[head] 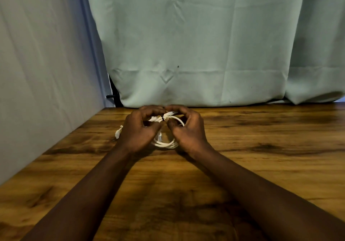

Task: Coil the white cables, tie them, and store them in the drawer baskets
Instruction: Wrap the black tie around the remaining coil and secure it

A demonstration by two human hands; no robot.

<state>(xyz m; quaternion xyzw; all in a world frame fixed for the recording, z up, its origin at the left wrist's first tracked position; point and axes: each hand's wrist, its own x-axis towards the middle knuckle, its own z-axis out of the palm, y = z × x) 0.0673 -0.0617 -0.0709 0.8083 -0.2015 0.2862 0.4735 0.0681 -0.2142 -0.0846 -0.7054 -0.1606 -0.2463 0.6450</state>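
step in hand: tying. the white cable (164, 145) was already wound into a small loop, and a black tie (163, 118) sat round the gathered strands at the far side of the loop.
left hand (139, 129): clenched on the white cable, with fingers curled over the top of the bundle and the thumb under it, just left of the black tie.
right hand (188, 129): also grasping the white cable, with the forefinger arched over the bundle and the thumb pressed up close to the black tie. whether it pinched the tie's own end could not be told.
where the cable was: between the two hands, near the far edge of the wooden table (261, 138). the near arc of the loop hung low by the tabletop, but contact with the wood could not be made out.
loose end: one white plug end (119, 133) stuck out past the left wrist, outside the loop.
how far along: my guess was coiling done and tying close to done for this cable. storing was not yet begun.
next move: it probably called for cinching or twisting the black tie snug while the left hand kept the strands from springing apart. then the stray plug end would need tucking in.
after that: the bundle would need carrying to the drawer baskets, which were not in view.
risk: letting go too soon could let the stiff loops spread.
surroundings: a pale green curtain (186, 45) hung behind the table and a grey sheet (46, 63) hung at the left.
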